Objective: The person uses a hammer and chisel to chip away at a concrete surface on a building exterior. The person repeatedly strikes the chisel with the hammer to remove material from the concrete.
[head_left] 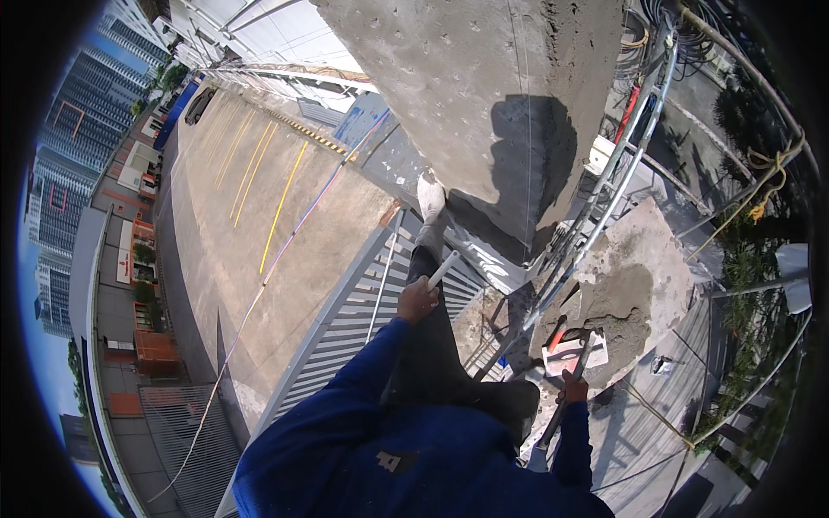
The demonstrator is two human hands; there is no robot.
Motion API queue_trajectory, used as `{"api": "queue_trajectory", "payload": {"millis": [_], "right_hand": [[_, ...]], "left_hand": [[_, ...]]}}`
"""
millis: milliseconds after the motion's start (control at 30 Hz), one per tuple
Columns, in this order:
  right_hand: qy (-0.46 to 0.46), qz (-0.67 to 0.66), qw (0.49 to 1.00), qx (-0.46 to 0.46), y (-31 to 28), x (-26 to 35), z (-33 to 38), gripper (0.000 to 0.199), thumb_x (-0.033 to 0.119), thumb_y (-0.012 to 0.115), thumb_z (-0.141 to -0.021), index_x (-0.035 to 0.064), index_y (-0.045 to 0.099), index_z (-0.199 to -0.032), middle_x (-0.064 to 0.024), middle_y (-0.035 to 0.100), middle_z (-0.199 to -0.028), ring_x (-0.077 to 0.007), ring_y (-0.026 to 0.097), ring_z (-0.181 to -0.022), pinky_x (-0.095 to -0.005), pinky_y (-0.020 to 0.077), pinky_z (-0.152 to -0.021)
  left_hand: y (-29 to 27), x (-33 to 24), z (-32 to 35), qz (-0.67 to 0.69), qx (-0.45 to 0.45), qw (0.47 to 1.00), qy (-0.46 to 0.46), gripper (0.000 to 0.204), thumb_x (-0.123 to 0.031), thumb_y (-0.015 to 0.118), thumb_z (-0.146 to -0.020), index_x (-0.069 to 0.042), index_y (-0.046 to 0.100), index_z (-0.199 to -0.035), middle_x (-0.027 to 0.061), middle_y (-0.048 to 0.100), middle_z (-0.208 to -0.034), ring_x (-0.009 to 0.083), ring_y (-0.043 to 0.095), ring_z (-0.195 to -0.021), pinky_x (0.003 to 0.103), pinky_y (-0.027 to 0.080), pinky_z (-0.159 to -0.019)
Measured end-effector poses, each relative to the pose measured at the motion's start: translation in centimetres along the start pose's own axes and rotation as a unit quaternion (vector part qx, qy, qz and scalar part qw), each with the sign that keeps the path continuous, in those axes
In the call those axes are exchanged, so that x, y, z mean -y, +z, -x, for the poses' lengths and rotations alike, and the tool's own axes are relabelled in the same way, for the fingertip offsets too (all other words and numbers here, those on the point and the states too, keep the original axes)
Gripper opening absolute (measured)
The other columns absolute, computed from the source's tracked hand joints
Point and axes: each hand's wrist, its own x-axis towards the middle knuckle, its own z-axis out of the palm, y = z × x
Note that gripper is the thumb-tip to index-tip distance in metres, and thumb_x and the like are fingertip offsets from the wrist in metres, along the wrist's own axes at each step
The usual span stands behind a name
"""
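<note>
Trowel (573, 352): flat plastering tool, pale blade with an orange-red grip, lying at the near edge of a heap of grey mortar (623, 304) on a board (661, 250) to the person's right, just above the right hand. Right hand (572, 388): closed around a dark, long handle (560, 414) that slants down from the trowel toward the body. Left hand (418, 300): closed around a short white tube-like handle (443, 269), raised in front of the dark-trousered leg; what it belongs to cannot be told. Rough concrete wall (484, 95): directly ahead, carrying the person's shadow. Metal scaffold rail (604, 186): runs between wall and board. Far below on the left: paved yard (285, 216) with yellow lines.
</note>
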Motion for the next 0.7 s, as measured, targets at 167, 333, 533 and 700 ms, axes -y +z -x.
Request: {"api": "queue_trajectory", "payload": {"millis": [167, 333, 533, 700], "right_hand": [[-0.024, 0.041, 0.999, 0.011, 2.8, -1.8, 1.9, 0.025, 0.02, 0.071, -0.082, 0.0069, 0.051, -0.079, -0.0014, 0.045, -0.052, -0.0139, 0.043, -0.035, -0.0328, 0.0361, -0.032], [-0.159, 0.181, 0.969, 0.048, 6.5, -5.6, 0.8, 0.028, 0.025, 0.076, -0.078, 0.0036, 0.059, -0.071, -0.0049, 0.058, -0.062, -0.0153, 0.056, -0.05, -0.0335, 0.0458, -0.044], [-0.352, 0.286, 0.886, 0.101, 13.6, 2.5, 9.7, 0.032, 0.027, 0.075, -0.08, 0.0017, 0.056, -0.075, -0.0041, 0.057, -0.063, -0.0145, 0.055, -0.056, -0.0341, 0.0458, -0.055], [-0.489, 0.325, 0.803, 0.106, 19.0, 13.7, 19.8, 0.042, 0.038, 0.072, -0.082, -0.0008, 0.059, -0.091, -0.0194, 0.06, -0.069, -0.0365, 0.06, -0.064, -0.0421, 0.0471, -0.062]], "left_hand": [[0.5, 1.6, -0.9, 0.028, -0.001, 1.0, 0.004, 0.032, -0.034, 0.06, -0.088, -0.004, 0.053, -0.096, 0.0228, 0.065, -0.08, 0.0448, 0.063, -0.08, 0.052, 0.049, -0.072], [-1.9, -0.8, -3.7, 0.203, -0.104, 0.96, 0.165, 0.032, -0.035, 0.057, -0.094, -0.004, 0.053, -0.1, 0.0195, 0.057, -0.084, 0.0394, 0.059, -0.075, 0.047, 0.045, -0.062], [-8.0, -5.7, -6.1, 0.346, -0.177, 0.899, 0.205, 0.022, -0.025, 0.052, -0.097, -0.004, 0.055, -0.099, 0.0176, 0.055, -0.083, 0.0389, 0.055, -0.071, 0.046, 0.043, -0.062], [-12.4, -8.6, -6.9, 0.514, -0.083, 0.846, 0.112, 0.037, -0.04, 0.052, -0.098, -0.004, 0.051, -0.09, 0.007, 0.041, -0.067, 0.0168, 0.042, -0.06, 0.037, 0.039, -0.058]]}}
